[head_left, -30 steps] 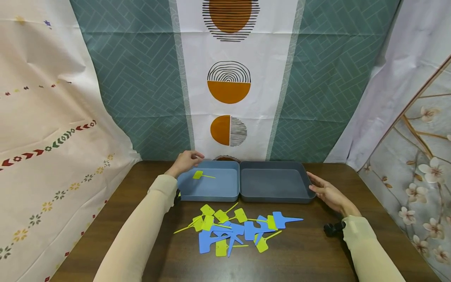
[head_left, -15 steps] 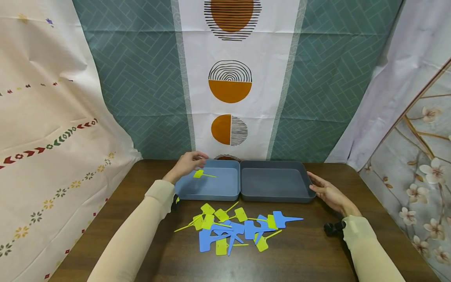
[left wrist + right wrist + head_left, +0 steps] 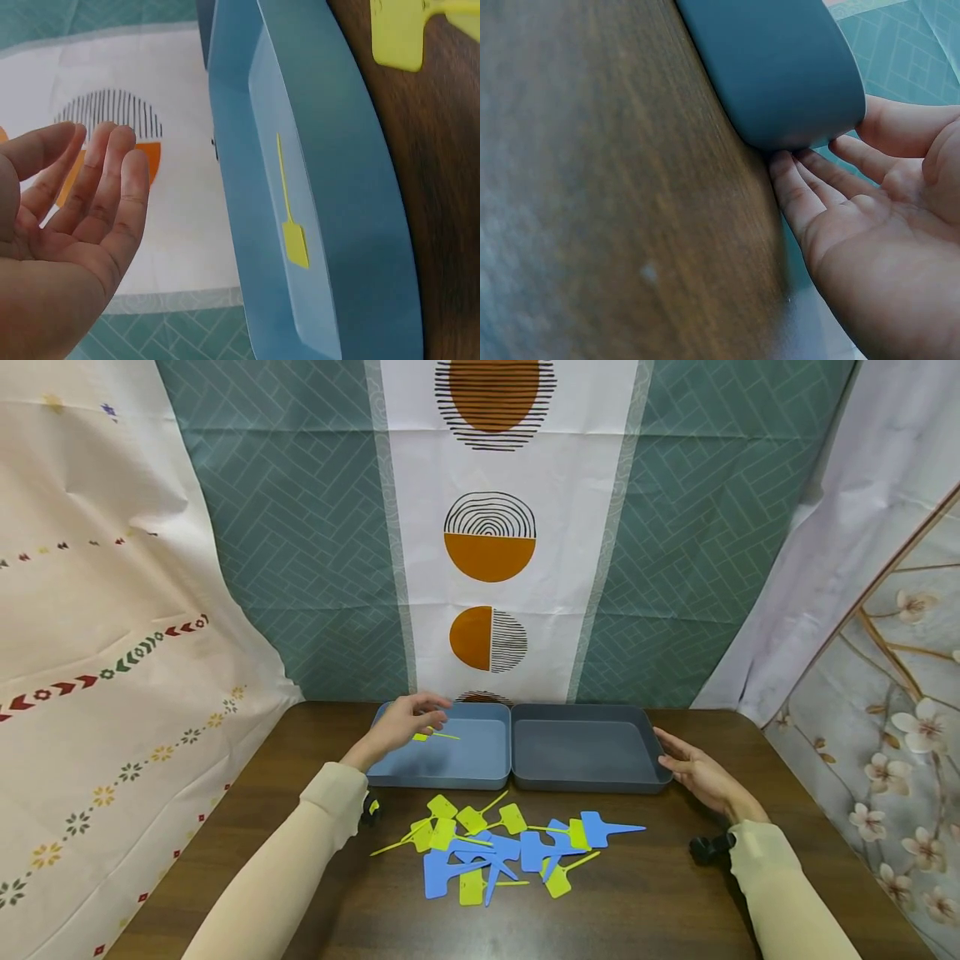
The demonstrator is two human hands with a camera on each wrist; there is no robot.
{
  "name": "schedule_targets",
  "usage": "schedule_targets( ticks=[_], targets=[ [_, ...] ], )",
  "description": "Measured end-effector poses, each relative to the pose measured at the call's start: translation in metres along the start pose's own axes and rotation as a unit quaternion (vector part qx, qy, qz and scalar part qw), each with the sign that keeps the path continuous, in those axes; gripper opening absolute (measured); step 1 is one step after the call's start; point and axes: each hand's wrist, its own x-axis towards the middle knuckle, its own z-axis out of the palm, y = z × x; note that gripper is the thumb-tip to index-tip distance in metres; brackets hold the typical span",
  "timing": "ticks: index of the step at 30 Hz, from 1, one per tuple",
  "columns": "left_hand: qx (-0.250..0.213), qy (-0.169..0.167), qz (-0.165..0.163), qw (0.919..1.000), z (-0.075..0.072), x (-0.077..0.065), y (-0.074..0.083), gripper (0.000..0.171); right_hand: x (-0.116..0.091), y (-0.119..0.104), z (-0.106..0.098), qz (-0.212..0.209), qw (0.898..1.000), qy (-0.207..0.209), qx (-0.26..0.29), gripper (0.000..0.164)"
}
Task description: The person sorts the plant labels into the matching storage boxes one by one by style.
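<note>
Yellow tag [image 3: 295, 241] lies in light-blue tray [image 3: 476, 750]; likely light, bendy, slick, best pinched at broad head [image 3: 296, 247]. My left hand [image 3: 403, 723] hangs over tray, fingers loose, holding nothing; right hand [image 3: 703, 775] touches end of dark tray [image 3: 585, 752], fingers extended.

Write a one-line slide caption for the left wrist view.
Left hand, holding nothing, above a blue tray with one yellow tag lying inside.

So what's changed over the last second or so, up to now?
The left hand has shifted rightward over the light blue tray, now partly hiding the yellow tag inside it from the head view. Nothing was picked up. The right hand stayed against the dark tray, and the loose tags stayed put.
</note>
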Motion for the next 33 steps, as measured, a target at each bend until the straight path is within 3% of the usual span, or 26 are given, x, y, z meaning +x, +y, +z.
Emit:
schedule_targets(
  ticks=[12, 21, 33],
  targets=[
    [-0.006, -0.029, 0.027, 0.9992, 0.020, -0.021, -0.001, 0.029, -0.001, -0.001, 0.000, -0.002, 1.000, 0.001, -0.005, 0.073],
    [-0.019, -0.053, 0.031, 0.9979, 0.032, -0.044, -0.009, 0.030, -0.001, 0.000, 0.001, -0.003, 1.000, 0.000, -0.003, 0.073],
    [-0.027, -0.084, 0.020, 0.9959, 0.041, -0.065, -0.024, 0.035, -0.001, 0.000, 0.000, -0.006, 1.000, -0.002, -0.002, 0.074]
  ],
)
